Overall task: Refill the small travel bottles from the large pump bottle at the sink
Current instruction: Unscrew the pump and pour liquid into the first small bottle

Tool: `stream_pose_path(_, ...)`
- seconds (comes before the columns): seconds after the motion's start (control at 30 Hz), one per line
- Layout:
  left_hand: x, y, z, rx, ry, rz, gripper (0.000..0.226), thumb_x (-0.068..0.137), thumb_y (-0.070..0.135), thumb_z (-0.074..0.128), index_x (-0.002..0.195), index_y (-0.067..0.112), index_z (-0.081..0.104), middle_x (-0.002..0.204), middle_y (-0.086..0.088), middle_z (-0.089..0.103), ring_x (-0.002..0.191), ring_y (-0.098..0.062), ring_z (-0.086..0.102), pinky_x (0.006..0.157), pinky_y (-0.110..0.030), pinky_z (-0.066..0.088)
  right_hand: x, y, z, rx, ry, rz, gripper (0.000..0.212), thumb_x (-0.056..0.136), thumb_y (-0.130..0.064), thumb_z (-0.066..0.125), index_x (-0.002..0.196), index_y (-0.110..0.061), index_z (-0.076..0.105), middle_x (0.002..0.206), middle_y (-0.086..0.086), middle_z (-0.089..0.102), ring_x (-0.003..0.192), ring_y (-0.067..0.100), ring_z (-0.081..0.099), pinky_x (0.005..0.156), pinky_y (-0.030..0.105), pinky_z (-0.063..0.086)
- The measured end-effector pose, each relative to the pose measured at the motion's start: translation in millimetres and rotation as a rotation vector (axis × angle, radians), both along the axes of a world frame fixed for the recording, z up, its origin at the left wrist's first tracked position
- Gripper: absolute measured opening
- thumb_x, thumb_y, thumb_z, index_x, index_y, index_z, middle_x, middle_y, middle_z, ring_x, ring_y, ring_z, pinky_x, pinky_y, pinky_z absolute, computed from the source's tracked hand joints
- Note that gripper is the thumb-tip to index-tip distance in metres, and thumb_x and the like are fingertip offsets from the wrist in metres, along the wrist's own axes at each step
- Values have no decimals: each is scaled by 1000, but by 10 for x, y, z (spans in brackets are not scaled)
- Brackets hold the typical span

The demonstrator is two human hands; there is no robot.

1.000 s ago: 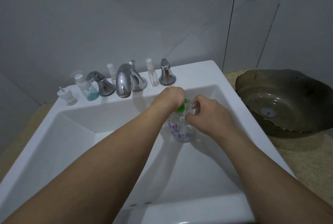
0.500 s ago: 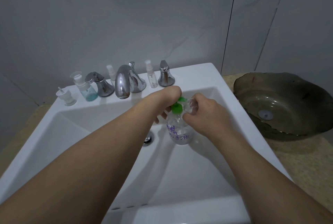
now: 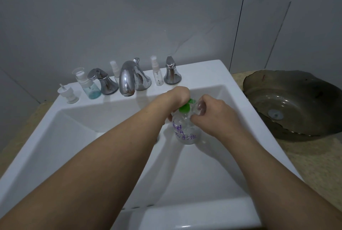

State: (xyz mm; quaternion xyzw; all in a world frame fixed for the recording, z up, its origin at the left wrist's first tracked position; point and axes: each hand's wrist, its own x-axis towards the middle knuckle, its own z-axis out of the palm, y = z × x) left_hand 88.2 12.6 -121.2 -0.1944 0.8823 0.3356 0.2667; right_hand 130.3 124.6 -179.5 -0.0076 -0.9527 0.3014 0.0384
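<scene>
While the left hand (image 3: 176, 97) curls over the green pump head (image 3: 185, 107), the right hand (image 3: 212, 113) grips a small clear travel bottle (image 3: 200, 108) just right of the nozzle. Pump bottle (image 3: 186, 133) stands upright in the sink (image 3: 203, 74), mid-basin; spout-to-mouth alignment decides the next squirt.

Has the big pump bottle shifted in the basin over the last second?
No. The pump bottle stands in the same spot right of the drain, below the right tap handle; only the camera drifted.
</scene>
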Motion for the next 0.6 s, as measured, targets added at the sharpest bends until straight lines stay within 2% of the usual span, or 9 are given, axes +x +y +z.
stream_pose_path(0.1,13,-10,6,21,-8,22,41,85,22,29,105,3,58,109,-20,62,91,-40,64,90,-58,47,2,8,19,28,28,4,26,71,-39,65,91,-28,50,92,-6,64,89,23,60,72,31,47)
stream_pose_path(0.27,-54,-118,28,16,-27,-53,45,79,37,35,99,7,63,99,-13,67,87,-36,65,85,-51,50,6,-2,30,1,109,12,27,71,-38,64,89,-30,46,88,-7,63,85,23,59,69,30,43)
stream_pose_path(0.43,-53,-136,67,-11,-14,-72,46,79,39,35,96,8,64,98,-12,67,87,-34,64,84,-52,50,14,-3,55,9,109,22,27,72,-38,64,89,-30,45,87,-8,63,83,22,58,67,30,39)
stream_pose_path(0.6,-1,-66,49,25,-30,-6,47,81,33,32,106,4,59,106,-16,63,91,-39,63,87,-59,47,16,0,42,-10,73,10,27,72,-39,65,91,-28,48,88,-7,63,85,22,59,69,30,43)
